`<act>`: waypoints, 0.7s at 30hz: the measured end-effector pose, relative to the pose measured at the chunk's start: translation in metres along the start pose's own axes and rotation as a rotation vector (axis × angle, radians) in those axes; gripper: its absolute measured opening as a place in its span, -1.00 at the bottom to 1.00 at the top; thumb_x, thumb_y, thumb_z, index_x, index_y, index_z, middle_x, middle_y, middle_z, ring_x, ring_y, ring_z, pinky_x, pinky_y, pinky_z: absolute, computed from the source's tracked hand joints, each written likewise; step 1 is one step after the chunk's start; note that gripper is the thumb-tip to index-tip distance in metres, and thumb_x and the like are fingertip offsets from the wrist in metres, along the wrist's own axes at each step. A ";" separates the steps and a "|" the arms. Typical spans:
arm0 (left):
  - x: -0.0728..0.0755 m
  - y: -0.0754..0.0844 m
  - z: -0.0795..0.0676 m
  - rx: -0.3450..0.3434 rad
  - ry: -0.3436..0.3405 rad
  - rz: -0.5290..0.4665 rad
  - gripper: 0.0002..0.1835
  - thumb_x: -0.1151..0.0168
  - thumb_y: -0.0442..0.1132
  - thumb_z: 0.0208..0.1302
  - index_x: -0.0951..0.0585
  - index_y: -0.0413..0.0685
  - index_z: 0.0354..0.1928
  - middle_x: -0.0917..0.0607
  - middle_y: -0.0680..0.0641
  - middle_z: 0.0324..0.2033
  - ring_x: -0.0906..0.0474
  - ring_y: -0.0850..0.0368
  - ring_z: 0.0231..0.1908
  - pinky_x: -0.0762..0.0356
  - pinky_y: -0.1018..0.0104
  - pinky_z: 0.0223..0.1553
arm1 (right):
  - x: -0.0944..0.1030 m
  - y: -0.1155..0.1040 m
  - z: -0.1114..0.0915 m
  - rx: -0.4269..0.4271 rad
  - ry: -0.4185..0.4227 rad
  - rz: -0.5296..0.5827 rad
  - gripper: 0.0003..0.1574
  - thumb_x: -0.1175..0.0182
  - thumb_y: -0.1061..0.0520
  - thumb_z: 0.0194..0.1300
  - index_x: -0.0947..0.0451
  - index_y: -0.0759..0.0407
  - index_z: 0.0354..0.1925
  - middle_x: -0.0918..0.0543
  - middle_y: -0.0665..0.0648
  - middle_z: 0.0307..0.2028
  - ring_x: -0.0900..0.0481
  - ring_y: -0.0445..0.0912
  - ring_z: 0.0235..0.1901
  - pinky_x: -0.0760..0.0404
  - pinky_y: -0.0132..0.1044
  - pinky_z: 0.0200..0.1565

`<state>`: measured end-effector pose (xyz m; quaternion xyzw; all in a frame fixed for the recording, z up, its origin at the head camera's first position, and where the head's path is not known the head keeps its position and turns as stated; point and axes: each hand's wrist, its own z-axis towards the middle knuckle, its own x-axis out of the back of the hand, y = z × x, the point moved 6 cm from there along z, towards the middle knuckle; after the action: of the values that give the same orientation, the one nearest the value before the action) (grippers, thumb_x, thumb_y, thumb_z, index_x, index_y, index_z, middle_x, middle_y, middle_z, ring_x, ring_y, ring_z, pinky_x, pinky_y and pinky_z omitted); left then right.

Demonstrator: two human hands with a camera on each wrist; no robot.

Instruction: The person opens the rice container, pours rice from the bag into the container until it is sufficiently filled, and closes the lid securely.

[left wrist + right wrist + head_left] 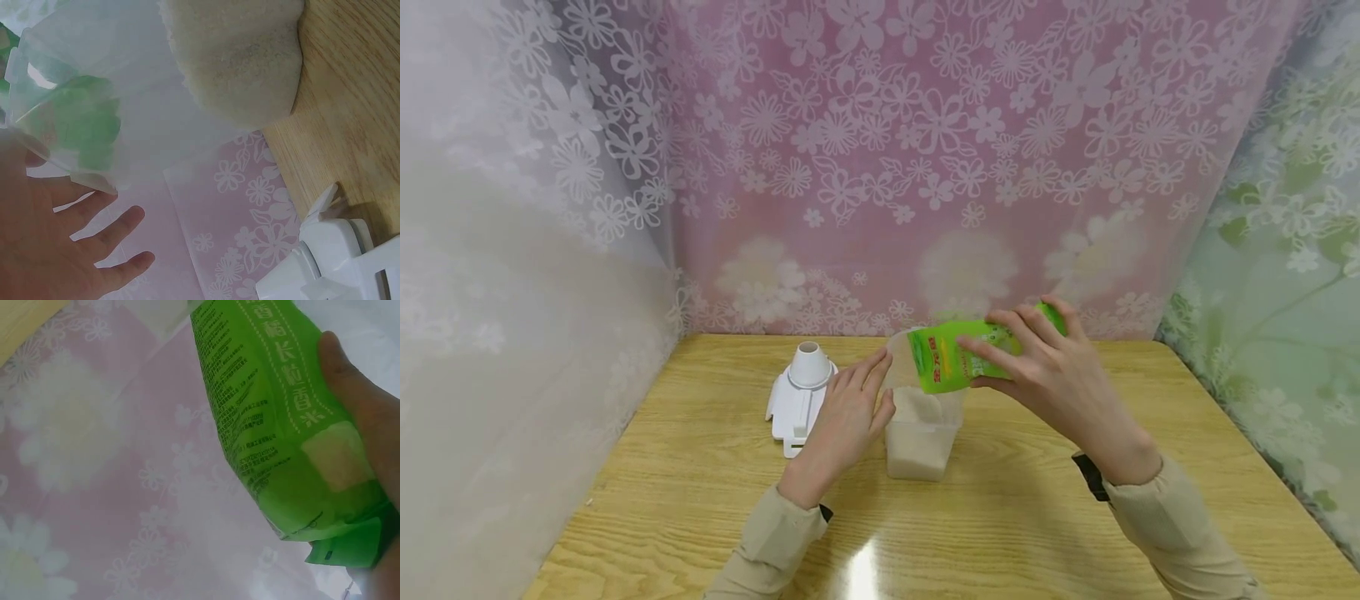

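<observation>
A clear plastic container (901,360) stands on the table with white rice (917,406) in its lower part. My left hand (850,410) is at its left rim, fingers extended; in the left wrist view the thumb and fingertips meet the clear wall near the mouth. My right hand (1060,377) grips a green rice bag (937,368) from behind and above, fingers spread over its side. The bag lies nearly level, its left end over the container's mouth. In the right wrist view, printed lettering shows along the bag (281,425), with the thumb against its edge.
To the container's left, a white plastic lid-like part (809,367) with a cone-shaped spout lies on the wooden table (685,492), partly behind my left hand. Flowered curtains (955,167) hang behind and on both sides, close to the table's edges.
</observation>
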<state>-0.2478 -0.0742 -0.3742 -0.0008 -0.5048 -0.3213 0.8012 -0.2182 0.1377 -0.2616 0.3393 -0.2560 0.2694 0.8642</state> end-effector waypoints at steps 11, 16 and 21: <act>0.000 0.000 0.000 -0.002 0.007 -0.015 -0.46 0.06 -0.14 0.54 -0.37 -0.18 0.46 -0.38 -0.13 0.45 -0.41 -0.21 0.31 -0.30 -0.18 0.34 | -0.014 0.010 -0.009 -0.114 -0.072 0.039 -0.24 -0.48 -0.23 -0.01 -0.64 -0.08 0.18 -0.59 0.26 0.03 -0.49 0.27 -0.03 -0.41 0.29 0.09; 0.000 0.000 0.000 0.002 0.006 -0.029 -0.45 0.08 -0.13 0.53 -0.37 -0.21 0.46 -0.38 -0.14 0.45 -0.42 -0.24 0.30 -0.30 -0.19 0.34 | -0.031 0.018 -0.031 -0.260 -0.099 0.125 -0.22 -0.37 -0.32 0.11 -0.56 -0.07 0.26 -0.57 0.27 0.05 -0.47 0.28 -0.07 -0.50 0.24 -0.16; -0.001 0.000 0.000 0.003 -0.001 -0.032 -0.45 0.09 -0.13 0.53 -0.36 -0.21 0.46 -0.37 -0.13 0.46 -0.40 -0.23 0.32 -0.29 -0.20 0.35 | -0.045 0.018 -0.047 -0.352 -0.124 0.170 -0.21 -0.31 -0.35 0.19 -0.51 -0.09 0.31 -0.54 0.27 0.06 -0.46 0.26 -0.09 -0.47 0.16 -0.24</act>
<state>-0.2481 -0.0739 -0.3754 0.0083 -0.5057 -0.3332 0.7957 -0.2502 0.1697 -0.3116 0.1765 -0.3796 0.2709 0.8668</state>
